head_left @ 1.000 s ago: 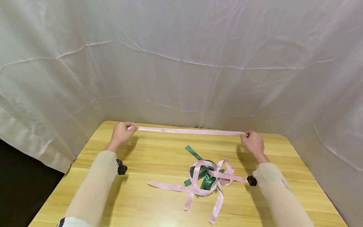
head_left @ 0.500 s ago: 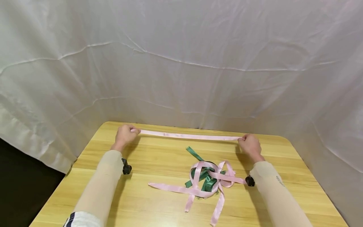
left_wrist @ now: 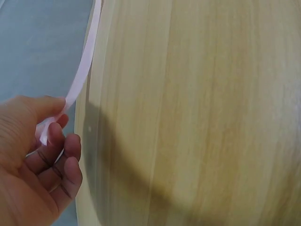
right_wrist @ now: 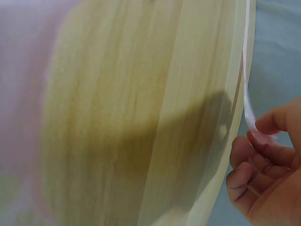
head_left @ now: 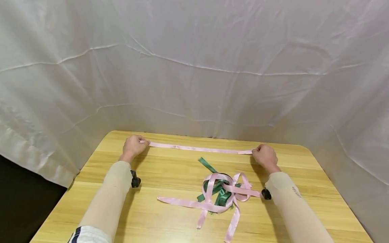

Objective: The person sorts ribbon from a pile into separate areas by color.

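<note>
Probably light, limp and slippery, the pink ribbon (head_left: 197, 149) is running near the surface's (head_left: 167, 165) far edge, left hand (head_left: 132, 146) and right hand (head_left: 265, 156) pinching its ends, likely the best holds.

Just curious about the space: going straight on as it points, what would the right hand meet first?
Apart from the flat pink satin ribbon it pinches, the right hand would probably meet the pale grey fabric curtain; depth is unclear.

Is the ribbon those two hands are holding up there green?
No, the ribbon held at its ends by the left hand and right hand is pink.
</note>
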Action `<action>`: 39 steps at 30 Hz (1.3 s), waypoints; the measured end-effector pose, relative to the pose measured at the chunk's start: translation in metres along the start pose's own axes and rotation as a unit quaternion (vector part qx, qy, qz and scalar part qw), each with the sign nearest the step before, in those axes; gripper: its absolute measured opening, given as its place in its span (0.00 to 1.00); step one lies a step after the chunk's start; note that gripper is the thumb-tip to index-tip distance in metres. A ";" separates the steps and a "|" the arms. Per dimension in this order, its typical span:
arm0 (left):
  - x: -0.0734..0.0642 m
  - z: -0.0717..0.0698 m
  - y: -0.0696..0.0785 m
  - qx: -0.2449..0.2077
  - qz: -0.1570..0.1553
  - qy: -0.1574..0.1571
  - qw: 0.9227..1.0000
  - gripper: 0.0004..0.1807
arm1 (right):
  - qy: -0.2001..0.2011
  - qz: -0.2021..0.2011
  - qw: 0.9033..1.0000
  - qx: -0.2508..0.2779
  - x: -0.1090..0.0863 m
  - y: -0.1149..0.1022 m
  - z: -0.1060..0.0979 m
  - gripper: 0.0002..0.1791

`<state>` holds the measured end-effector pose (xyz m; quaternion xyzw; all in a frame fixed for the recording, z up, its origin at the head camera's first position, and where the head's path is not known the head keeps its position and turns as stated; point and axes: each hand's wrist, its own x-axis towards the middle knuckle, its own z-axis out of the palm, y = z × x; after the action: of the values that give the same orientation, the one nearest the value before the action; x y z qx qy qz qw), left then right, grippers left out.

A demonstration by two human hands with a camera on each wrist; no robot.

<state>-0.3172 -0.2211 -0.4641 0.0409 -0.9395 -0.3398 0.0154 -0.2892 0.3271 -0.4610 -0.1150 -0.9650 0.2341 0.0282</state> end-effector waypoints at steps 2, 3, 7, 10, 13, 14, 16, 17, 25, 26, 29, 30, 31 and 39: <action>-0.001 -0.002 0.000 0.009 -0.006 -0.002 1.000 0.21 | -0.001 -0.002 1.000 0.000 -0.001 0.001 0.000 0.15; -0.002 -0.003 -0.001 0.012 -0.009 -0.004 1.000 0.22 | -0.001 -0.003 1.000 -0.001 -0.002 0.001 0.000 0.16; -0.004 -0.009 -0.003 0.027 -0.022 -0.008 0.999 0.26 | -0.006 0.001 1.000 -0.002 -0.004 0.004 -0.002 0.20; -0.005 -0.015 -0.006 0.040 -0.026 -0.003 0.999 0.30 | -0.006 0.003 1.000 -0.002 -0.005 0.006 -0.003 0.23; -0.006 -0.021 -0.009 0.050 -0.030 -0.001 0.998 0.34 | -0.001 -0.001 1.000 -0.005 -0.006 0.008 -0.004 0.25; -0.007 -0.023 -0.010 0.056 -0.030 0.001 0.998 0.35 | 0.002 -0.002 1.000 -0.006 -0.006 0.008 -0.005 0.25; -0.008 -0.026 -0.011 0.066 -0.034 0.004 0.997 0.36 | 0.008 -0.007 1.000 -0.009 -0.007 0.008 -0.005 0.25; -0.009 -0.027 -0.011 0.072 -0.036 0.009 0.997 0.36 | 0.011 -0.010 1.000 -0.009 -0.007 0.008 -0.006 0.24; -0.019 -0.020 0.009 0.105 0.009 0.076 0.992 0.26 | 0.038 -0.068 0.997 0.017 -0.022 -0.003 -0.012 0.18; -0.020 -0.018 0.015 0.101 0.018 0.081 0.991 0.24 | 0.041 -0.079 0.996 0.020 -0.024 -0.005 -0.012 0.17; -0.024 -0.011 0.032 0.085 0.046 0.093 0.991 0.21 | 0.044 -0.112 0.992 0.029 -0.032 -0.015 -0.010 0.16; -0.026 -0.009 0.037 0.082 0.057 0.098 0.990 0.20 | 0.045 -0.121 0.991 0.029 -0.034 -0.017 -0.009 0.16; -0.028 -0.007 0.043 0.078 0.067 0.099 0.990 0.19 | 0.046 -0.130 0.990 0.029 -0.036 -0.021 -0.008 0.15; -0.051 0.016 0.080 0.058 0.172 0.088 0.979 0.14 | 0.027 -0.189 0.981 0.040 -0.053 -0.042 0.001 0.12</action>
<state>-0.2727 -0.1450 -0.4254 -0.0909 -0.9456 -0.2717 0.1542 -0.2468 0.2774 -0.4429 0.0647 -0.9581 0.2595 0.1027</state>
